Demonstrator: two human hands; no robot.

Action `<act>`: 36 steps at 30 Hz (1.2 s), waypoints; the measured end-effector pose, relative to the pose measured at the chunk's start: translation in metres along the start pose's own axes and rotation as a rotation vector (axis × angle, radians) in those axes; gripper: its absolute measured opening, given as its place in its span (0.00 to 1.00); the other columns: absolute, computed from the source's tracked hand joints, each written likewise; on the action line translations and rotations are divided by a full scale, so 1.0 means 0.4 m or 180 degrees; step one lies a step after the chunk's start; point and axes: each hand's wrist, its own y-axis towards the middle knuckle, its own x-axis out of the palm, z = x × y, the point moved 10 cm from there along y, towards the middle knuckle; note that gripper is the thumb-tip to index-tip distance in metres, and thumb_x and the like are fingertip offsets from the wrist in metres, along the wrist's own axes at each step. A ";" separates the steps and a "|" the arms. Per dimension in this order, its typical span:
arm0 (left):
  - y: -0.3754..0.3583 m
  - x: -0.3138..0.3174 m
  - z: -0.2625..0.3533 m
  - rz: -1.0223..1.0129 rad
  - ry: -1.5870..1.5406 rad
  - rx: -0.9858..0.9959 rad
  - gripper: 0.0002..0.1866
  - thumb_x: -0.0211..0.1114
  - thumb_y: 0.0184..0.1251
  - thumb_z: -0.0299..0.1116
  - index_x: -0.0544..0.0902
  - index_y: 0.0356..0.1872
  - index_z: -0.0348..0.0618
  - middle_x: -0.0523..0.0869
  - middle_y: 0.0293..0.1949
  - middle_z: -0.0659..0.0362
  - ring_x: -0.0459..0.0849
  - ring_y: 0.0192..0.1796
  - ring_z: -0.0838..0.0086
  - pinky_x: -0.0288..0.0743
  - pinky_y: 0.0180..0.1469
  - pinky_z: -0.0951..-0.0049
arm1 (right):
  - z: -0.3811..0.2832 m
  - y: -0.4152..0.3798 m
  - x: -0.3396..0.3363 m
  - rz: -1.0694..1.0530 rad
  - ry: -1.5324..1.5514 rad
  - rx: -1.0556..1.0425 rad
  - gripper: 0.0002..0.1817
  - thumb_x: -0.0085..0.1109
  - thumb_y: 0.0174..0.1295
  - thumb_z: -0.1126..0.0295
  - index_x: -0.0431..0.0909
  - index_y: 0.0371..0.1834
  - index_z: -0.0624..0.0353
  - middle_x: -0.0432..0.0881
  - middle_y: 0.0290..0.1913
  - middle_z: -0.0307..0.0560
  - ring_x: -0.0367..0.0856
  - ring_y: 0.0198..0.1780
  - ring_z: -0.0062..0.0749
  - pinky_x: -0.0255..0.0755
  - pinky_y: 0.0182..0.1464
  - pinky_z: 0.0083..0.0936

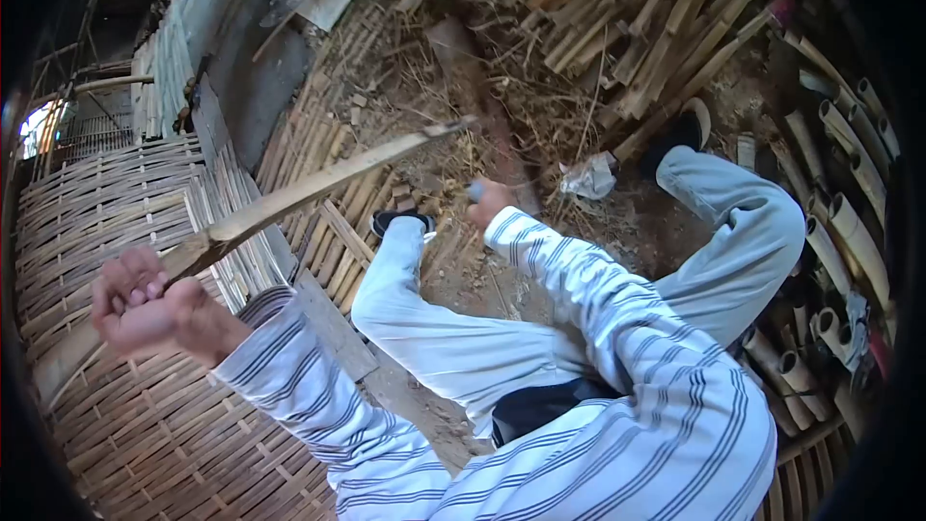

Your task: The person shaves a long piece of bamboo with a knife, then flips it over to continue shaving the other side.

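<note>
A long split bamboo piece (318,181) slants from the lower left up to the centre, its narrow dark end above the littered ground. My left hand (159,309) is closed at its wide lower part, palm side up with fingers curled; the hand covers part of the bamboo. Near the centre, my right hand (490,206) is wrapped round a grey-blue handle end (475,191), below the bamboo's far end and apart from it. The rest of that tool is hidden.
Woven bamboo matting (125,425) spans the left. Bamboo strips (666,19) pile at the upper right, and cut bamboo tubes (849,232) line the right edge. A brown log (487,106) and crumpled plastic (588,177) lie on the ground beyond my legs.
</note>
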 end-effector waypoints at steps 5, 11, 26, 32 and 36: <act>0.037 -0.081 -0.114 0.0520 -0.0683 -0.1007 0.15 0.44 0.56 0.31 0.52 0.14 0.54 0.51 0.12 0.67 0.48 0.13 0.81 0.42 0.16 0.78 | 0.003 0.062 -0.009 -0.0234 -0.0599 0.0037 0.12 0.53 0.43 0.73 0.76 0.34 0.65 0.81 0.37 0.63 0.77 0.41 0.61 0.67 0.51 0.48; 0.014 0.019 -0.034 -0.0107 -0.0562 -0.0639 0.17 0.48 0.60 0.32 0.55 0.13 0.53 0.56 0.13 0.67 0.55 0.17 0.81 0.51 0.20 0.79 | -0.103 -0.041 -0.093 -0.0122 -0.0294 -0.0150 0.15 0.57 0.43 0.71 0.75 0.36 0.65 0.81 0.33 0.64 0.79 0.38 0.61 0.73 0.45 0.47; 0.073 0.098 -0.035 -0.2626 -0.2996 -0.1223 0.17 0.47 0.69 0.34 0.62 0.17 0.51 0.59 0.10 0.69 0.58 0.13 0.83 0.60 0.22 0.78 | -0.291 -0.076 -0.202 -0.0469 0.0288 -0.0158 0.23 0.55 0.59 0.52 0.77 0.27 0.66 0.80 0.24 0.62 0.81 0.30 0.56 0.74 0.37 0.41; 0.088 0.081 -0.046 -0.1922 -0.2770 -0.1031 0.15 0.52 0.58 0.27 0.60 0.14 0.53 0.57 0.08 0.70 0.54 0.10 0.85 0.57 0.19 0.80 | -0.276 -0.060 -0.158 -0.0070 0.0500 -0.0684 0.33 0.37 0.68 0.44 0.75 0.24 0.67 0.76 0.19 0.62 0.78 0.25 0.57 0.72 0.29 0.40; 0.090 0.076 -0.053 -0.1914 -0.2547 -0.1065 0.16 0.53 0.55 0.25 0.60 0.13 0.54 0.56 0.07 0.71 0.53 0.09 0.85 0.58 0.19 0.83 | 0.138 0.078 -0.033 0.0053 -0.0195 0.0914 0.36 0.36 0.67 0.42 0.81 0.29 0.67 0.79 0.24 0.68 0.81 0.34 0.60 0.74 0.42 0.45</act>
